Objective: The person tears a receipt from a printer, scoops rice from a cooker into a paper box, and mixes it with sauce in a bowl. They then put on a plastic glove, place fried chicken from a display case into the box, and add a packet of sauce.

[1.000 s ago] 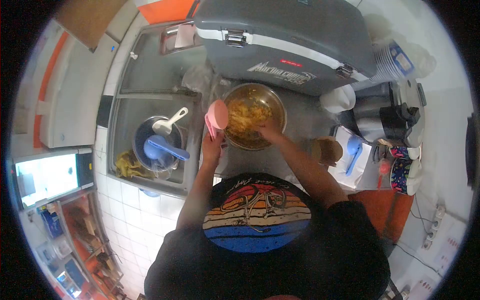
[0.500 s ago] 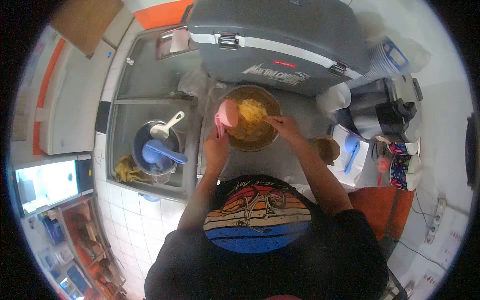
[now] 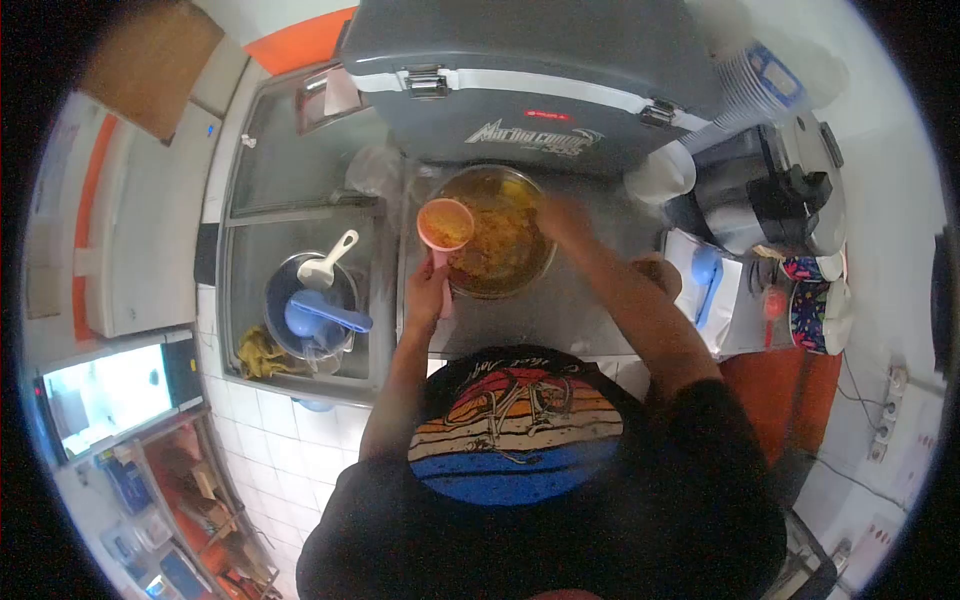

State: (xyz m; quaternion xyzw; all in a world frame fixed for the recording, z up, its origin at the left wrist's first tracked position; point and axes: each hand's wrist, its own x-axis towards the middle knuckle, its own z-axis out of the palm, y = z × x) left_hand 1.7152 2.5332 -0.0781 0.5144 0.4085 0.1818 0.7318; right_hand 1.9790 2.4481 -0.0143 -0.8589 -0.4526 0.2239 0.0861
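Turned since half a second earlier, the pink scoop [image 3: 446, 246] now shows its open mouth and yellow-orange food inside, and my right hand [image 3: 567, 222] has shifted forward along the bowl's edge. Seen in the head view, the only feed I work from, my left hand [image 3: 425, 291] keeps its grip closed around the scoop's handle, the cup over the left part of a round metal bowl [image 3: 537, 270]. More of the food [image 3: 502, 235] lies in the bowl, which sits on the grey counter [image 3: 540, 325] in front of me. My right hand is at the bowl's right side, blurred; I cannot tell whether that grip is open, closed or holding anything. Behind the bowl stands a large grey box [image 3: 440, 115] with white trim. Off to my left, a blue scoop [image 3: 322, 308] and a white scoop [image 3: 326, 265] rest in a dark pot [image 3: 279, 305]; to my right, another blue scoop [image 3: 707, 275] lies on a white sheet [image 3: 728, 305].
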